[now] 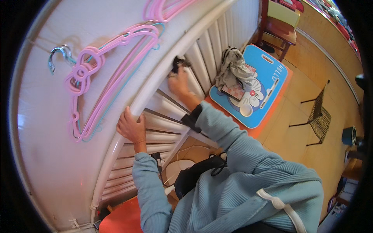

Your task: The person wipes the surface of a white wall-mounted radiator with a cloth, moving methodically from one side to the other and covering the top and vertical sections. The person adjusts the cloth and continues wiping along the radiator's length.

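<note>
My right hand [179, 83] grips a dark, crumpled cloth [179, 62] against the upper part of a white column radiator [163, 99]. Lower on the same radiator, my left hand [131, 126] rests on the rounded top rail, fingers spread over it and holding nothing. Pink plastic hangers [81, 71] hang on the white wall, up and to the left of my left hand. To the right of the radiator, a grey crumpled cloth [233, 67] lies on a blue folding table [262, 61] with a cartoon cat print, partly over a pink checked box [233, 92].
A small white cup or lid [246, 110] and a pen-like stick sit on the blue table. A red-brown wooden chair [281, 29] stands behind it, a woven metal-legged chair [320, 122] to the right. White cables run over the floor near a round white object [177, 169]. An orange-red seat [122, 217] is at lower left.
</note>
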Demonstrator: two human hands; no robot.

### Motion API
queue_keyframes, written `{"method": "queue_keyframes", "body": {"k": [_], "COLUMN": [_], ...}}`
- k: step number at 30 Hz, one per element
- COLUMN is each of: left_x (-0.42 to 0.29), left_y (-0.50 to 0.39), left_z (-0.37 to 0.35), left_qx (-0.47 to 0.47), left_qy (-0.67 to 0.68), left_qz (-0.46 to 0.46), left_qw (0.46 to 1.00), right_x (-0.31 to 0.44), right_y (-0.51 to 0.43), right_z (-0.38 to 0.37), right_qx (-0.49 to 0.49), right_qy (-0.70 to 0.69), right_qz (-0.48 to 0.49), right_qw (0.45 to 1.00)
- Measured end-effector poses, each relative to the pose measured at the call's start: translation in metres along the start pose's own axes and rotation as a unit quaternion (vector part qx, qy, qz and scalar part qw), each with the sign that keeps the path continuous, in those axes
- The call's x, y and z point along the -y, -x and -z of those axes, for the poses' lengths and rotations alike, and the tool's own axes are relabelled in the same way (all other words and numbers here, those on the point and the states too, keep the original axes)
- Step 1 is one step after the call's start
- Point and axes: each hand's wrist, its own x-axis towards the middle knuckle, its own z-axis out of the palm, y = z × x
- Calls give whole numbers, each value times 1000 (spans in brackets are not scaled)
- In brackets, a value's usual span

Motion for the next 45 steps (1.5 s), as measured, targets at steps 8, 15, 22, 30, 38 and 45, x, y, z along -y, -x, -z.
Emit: {"method": "queue_keyframes", "body": {"k": [8, 15, 22, 30, 38, 45], "left_x": [0, -1, 2, -45, -174, -230], "left_y": [2, 0, 2, -6, -77, -117], "left_z": [-2, -3, -3, 7, -13, -38], "left_qx": [-9, -6, 27, 77, 169, 194], "left_qy": [-3, -36, -41, -57, -41, -75], "left_qz": [-4, -8, 0, -5, -53, -9], "left_qw": [1000, 999, 999, 995, 983, 978], "right_x": [63, 21, -11, -57, -78, -66], "right_y": [87, 84, 28, -34, -121, -157], "right_z": [29, 41, 66, 203, 492, 587], "right_qx": [101, 148, 192, 325, 398, 299], "right_qy": [-35, 145, 318, 216, -117, -65], "right_qz": [57, 257, 558, 41, -326, -367], "right_qw": [993, 944, 742, 920, 850, 878]}}
